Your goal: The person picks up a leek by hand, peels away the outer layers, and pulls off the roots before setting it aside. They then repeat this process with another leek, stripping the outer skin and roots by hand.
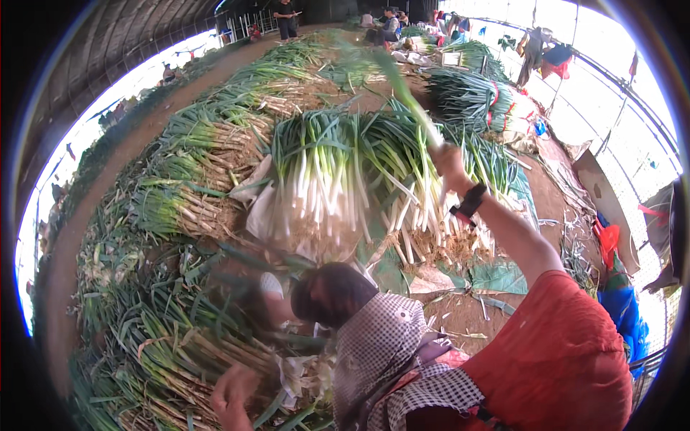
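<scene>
A farm sorting shed is suggested by the arched dark roof (108, 50), the bare earth floor (86, 215) and the many leeks (320, 172) laid in rows; farther away, seated people (390, 25) can perhaps be distinguished.

A person in dark clothes (285, 17) stands far off, left of centre. Garments (533, 56) hang far right; nearer, blue sheeting (624, 316) lies beside a red bundle (609, 241).

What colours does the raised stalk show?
The stalk is white low down, green above, in the head view.
</scene>
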`<state>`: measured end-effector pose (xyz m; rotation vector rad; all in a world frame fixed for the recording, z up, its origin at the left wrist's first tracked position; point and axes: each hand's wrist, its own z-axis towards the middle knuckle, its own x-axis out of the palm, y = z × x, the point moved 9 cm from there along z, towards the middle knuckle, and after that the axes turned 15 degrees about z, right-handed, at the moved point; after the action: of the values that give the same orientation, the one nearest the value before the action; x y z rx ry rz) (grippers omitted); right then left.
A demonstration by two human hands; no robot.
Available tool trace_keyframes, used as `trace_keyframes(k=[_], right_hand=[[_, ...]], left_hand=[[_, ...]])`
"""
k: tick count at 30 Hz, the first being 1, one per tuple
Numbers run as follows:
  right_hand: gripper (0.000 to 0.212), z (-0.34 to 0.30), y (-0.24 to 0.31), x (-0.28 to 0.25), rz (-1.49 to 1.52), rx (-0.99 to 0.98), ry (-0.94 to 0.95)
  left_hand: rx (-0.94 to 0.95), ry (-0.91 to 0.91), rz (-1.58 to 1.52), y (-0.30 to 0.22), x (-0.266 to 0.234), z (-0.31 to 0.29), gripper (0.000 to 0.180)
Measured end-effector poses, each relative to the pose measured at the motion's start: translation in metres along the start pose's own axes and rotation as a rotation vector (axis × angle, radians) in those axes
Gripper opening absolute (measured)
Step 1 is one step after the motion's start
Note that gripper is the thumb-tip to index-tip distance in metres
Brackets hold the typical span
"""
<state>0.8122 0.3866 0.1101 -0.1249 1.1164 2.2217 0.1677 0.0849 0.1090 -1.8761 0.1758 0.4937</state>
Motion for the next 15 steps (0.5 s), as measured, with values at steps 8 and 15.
trace_keyframes(k=[8,15], right_hand=[[0.029,0.063,-0.044,-0.068,-0.523,0.008,-0.082],[0.024,-0.036,0.250,0.260,0.620,0.342,0.597]], left_hand=[[-0.037,-0.348,-0.207,0.104,-0.110,0.016,0.036],[-0.102,-0.548,-0.426,0.160,-0.177,0.009,0.036]])
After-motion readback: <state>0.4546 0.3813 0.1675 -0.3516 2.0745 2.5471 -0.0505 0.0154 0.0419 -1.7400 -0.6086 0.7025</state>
